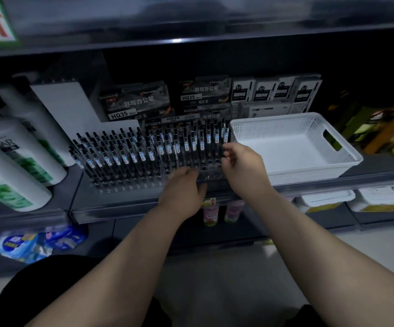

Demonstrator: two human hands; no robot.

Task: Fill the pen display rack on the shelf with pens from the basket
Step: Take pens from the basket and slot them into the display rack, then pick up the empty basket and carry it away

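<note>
The right hand point(242, 162) has its fingers curled in at the right end of the rack point(125, 185), close against the last pens point(141, 152). Whether it pinches one I cannot tell. The left hand point(184, 187), at about eight o'clock from it, bends its fingers down over the rack's front rows, and what it holds, if anything, is hidden. Between the two hands a few holes point(211, 166) in the front rows show dark and unfilled, while the rest of the rack stands full. The basket point(285, 178) sits on the shelf point(120, 208) at three o'clock from the right hand, just beside the rack, with no pens on its visible floor. This looks like the last of the filling. The next move likely calls for seating any pen in hand upright in an open hole without knocking its neighbours.
</note>
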